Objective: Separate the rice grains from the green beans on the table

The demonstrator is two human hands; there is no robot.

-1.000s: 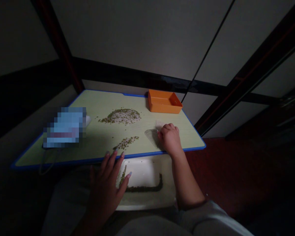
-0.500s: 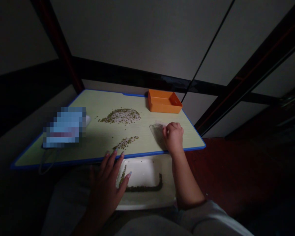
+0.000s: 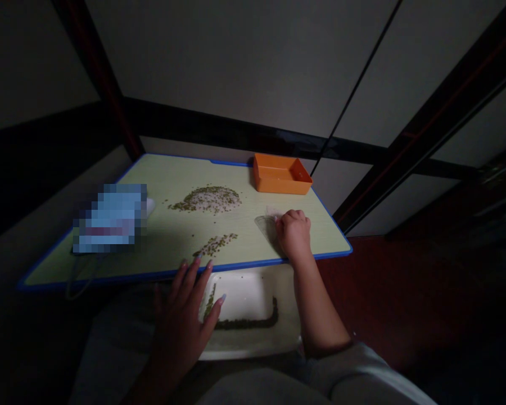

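Observation:
My right hand (image 3: 294, 235) is over the right part of the table, its fingers curled and pinched together. What they hold, if anything, is too small to make out. Beside its fingertips lies a faint whitish patch (image 3: 273, 211), and a thin curved outline (image 3: 265, 224) shows on the tabletop. My left hand (image 3: 189, 309) is open with fingers spread, fingertips at the table's front edge and thumb over a white tray (image 3: 253, 350). Green grains (image 3: 248, 324) line the tray's near side. Near the left fingertips, a small strip of mixed green and pale grains (image 3: 216, 244) lies on the table.
A larger mixed grain pile (image 3: 213, 199) sits mid-table. An orange box (image 3: 282, 184) stands at the back right corner. A blurred-out device (image 3: 112, 219) with a cord is at the left. The pale table (image 3: 160, 169) has a blue rim, with cabinet panels behind it.
My right hand has shifted slightly left across the tabletop, its fingers still curled. My left hand, the tray and the grain piles look the same.

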